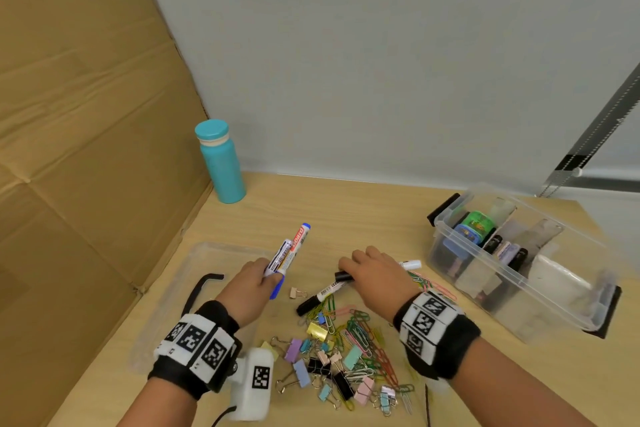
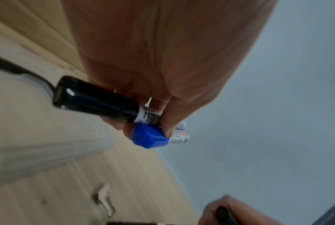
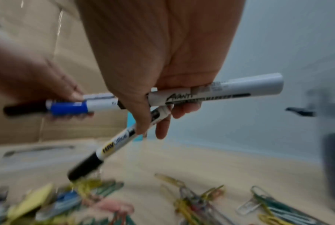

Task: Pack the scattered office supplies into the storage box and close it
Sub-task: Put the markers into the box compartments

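Note:
My left hand (image 1: 258, 276) grips two whiteboard markers, one with a blue cap (image 2: 148, 136) and one with a black cap (image 2: 93, 99), their bodies (image 1: 289, 250) pointing up and away. My right hand (image 1: 372, 270) holds two more markers just above the table: a white-bodied one (image 3: 230, 91) lying crosswise and a black-capped one (image 3: 109, 147) slanting down toward the clips. The clear storage box (image 1: 568, 308) stands open at the right, with markers and small items in its compartments. A heap of coloured binder clips and paper clips (image 1: 346, 350) lies on the table near me.
The box's clear lid (image 1: 166, 291) with a black latch lies on the table at the left, under my left hand. A teal bottle (image 1: 221, 163) stands at the back left beside a cardboard wall (image 1: 86, 149). A single beige clip (image 1: 296, 293) lies between my hands.

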Motion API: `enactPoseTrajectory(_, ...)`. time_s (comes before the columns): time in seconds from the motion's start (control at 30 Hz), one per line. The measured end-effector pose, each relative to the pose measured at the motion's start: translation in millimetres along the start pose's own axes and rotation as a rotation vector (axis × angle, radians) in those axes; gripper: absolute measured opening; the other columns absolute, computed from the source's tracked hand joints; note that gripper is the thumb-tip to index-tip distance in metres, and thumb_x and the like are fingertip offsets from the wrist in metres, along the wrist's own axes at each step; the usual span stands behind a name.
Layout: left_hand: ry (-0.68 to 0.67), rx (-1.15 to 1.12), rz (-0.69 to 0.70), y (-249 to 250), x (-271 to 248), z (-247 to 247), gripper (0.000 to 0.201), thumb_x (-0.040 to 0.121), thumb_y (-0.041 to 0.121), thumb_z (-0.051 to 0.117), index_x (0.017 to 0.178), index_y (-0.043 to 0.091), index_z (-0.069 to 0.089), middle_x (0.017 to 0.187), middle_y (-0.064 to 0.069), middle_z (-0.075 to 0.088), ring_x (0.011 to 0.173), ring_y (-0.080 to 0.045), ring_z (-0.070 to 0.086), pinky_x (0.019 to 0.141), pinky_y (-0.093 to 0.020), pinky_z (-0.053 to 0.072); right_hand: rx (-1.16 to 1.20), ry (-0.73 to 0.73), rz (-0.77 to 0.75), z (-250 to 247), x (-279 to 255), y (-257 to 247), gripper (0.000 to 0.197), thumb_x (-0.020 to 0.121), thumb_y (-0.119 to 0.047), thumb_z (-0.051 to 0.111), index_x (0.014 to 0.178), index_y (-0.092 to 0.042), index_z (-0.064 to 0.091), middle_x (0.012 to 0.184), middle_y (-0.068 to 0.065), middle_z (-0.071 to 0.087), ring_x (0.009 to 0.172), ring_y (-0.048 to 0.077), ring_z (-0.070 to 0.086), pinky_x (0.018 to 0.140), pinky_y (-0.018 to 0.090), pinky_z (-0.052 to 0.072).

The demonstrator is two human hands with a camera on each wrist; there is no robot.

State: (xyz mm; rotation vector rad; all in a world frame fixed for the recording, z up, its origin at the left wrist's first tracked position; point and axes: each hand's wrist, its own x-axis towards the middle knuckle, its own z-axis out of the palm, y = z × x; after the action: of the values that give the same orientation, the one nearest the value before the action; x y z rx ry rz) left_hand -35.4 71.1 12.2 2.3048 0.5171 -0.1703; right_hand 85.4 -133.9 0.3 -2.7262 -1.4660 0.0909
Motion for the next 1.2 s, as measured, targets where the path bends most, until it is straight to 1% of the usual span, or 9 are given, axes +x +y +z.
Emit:
enactPoseTrajectory(0.1, -0.025, -0.177, 0.007, 10, -3, 0, 0.021, 0.101, 0.022, 0.038, 0.112, 0.012, 0.052, 0.086, -0.003, 0.053, 0.074, -0.011, 0.046, 0.066, -0.022, 0.037, 0.206, 0.042, 0.071, -28, -28, 18, 0.021, 0.096, -0.03, 0.048, 0.117, -0.026, 0.053, 0.108, -0.004, 0.058, 0.099, 0.016, 0.048, 0.082, 0.029, 0.043)
enactPoseTrajectory(0.2, -0.07, -0.302, -0.033, 22, -3, 7, 0.023, 0.101, 0.025, 0.037, 0.118, 0.021, 0.051, 0.099, -0.004, 0.057, 0.082, -0.013, 0.048, 0.068, -0.023, 0.039, 0.361, 0.107, 0.15, -60, -60, 39, 0.016, 0.095, -0.03, 0.052, 0.11, -0.027, 0.057, 0.099, -0.008, 0.059, 0.091, 0.011, 0.054, 0.079, 0.028, 0.047)
enactPoseTrajectory(0.33, -0.085, -0.376, -0.032, 43, -1, 21, 0.022, 0.102, 0.021, 0.034, 0.116, 0.018, 0.05, 0.107, -0.002, 0.064, 0.087, -0.011, 0.053, 0.067, -0.021, 0.039, 0.404, 0.237, 0.286, -99, -94, 74, 0.014, 0.096, -0.027, 0.05, 0.11, -0.024, 0.052, 0.087, -0.007, 0.059, 0.076, 0.008, 0.055, 0.062, 0.023, 0.042)
enactPoseTrajectory(0.4, -0.089, -0.386, -0.021, 52, 1, 29, 0.023, 0.102, 0.02, 0.033, 0.117, 0.016, 0.05, 0.1, 0.0, 0.065, 0.087, -0.01, 0.053, 0.067, -0.022, 0.038, 0.393, 0.337, 0.383, -115, -106, 95, 0.013, 0.096, -0.026, 0.049, 0.108, -0.023, 0.048, 0.082, -0.002, 0.061, 0.071, 0.013, 0.057, 0.059, 0.029, 0.043)
enactPoseTrajectory(0.5, -0.092, -0.368, 0.004, 63, 2, 40, 0.023, 0.102, 0.019, 0.033, 0.117, 0.014, 0.049, 0.099, -0.001, 0.065, 0.086, -0.007, 0.053, 0.067, -0.02, 0.038, 0.365, 0.451, 0.513, -130, -120, 124, 0.013, 0.095, -0.025, 0.049, 0.106, -0.019, 0.046, 0.081, 0.008, 0.065, 0.074, 0.027, 0.062, 0.067, 0.042, 0.05)
enactPoseTrajectory(0.67, -0.086, -0.356, 0.036, 78, 6, 52, 0.02, 0.102, 0.018, 0.032, 0.112, 0.015, 0.049, 0.098, 0.0, 0.064, 0.085, 0.0, 0.052, 0.068, -0.017, 0.037, 0.244, 0.505, 0.658, -142, -133, 146, 0.018, 0.095, -0.023, 0.047, 0.11, -0.012, 0.048, 0.086, 0.014, 0.063, 0.078, 0.037, 0.06, 0.069, 0.046, 0.05)
enactPoseTrajectory(0.87, -0.104, -0.33, 0.054, 88, 6, 64, 0.019, 0.102, 0.018, 0.032, 0.112, 0.017, 0.048, 0.095, 0.003, 0.063, 0.082, -0.003, 0.05, 0.067, -0.02, 0.036, 0.271, 0.307, 0.867, -145, -107, 176, 0.02, 0.096, -0.019, 0.041, 0.11, -0.005, 0.045, 0.089, 0.013, 0.054, 0.075, 0.029, 0.05, 0.064, 0.033, 0.038)
enactPoseTrajectory(1.1, -0.117, -0.316, 0.073, 91, 3, 72, 0.021, 0.102, 0.02, 0.033, 0.116, 0.016, 0.048, 0.096, 0.002, 0.063, 0.08, -0.008, 0.051, 0.064, -0.02, 0.037, 0.239, 0.1, 0.955, -157, -85, 204, 0.013, 0.092, -0.02, 0.044, 0.094, -0.008, 0.045, 0.092, 0.013, 0.053, 0.081, 0.03, 0.052, 0.071, 0.031, 0.041)
enactPoseTrajectory(1.2, -0.13, -0.309, 0.065, 91, 0, 74, 0.02, 0.102, 0.02, 0.032, 0.116, 0.018, 0.047, 0.096, 0.003, 0.063, 0.076, -0.013, 0.047, 0.056, -0.015, 0.038, 0.402, -0.052, 0.994, -141, -72, 203, 0.025, 0.094, -0.014, 0.04, 0.074, -0.003, 0.05, 0.083, 0.013, 0.059, 0.062, 0.023, 0.052, 0.057, 0.026, 0.04)
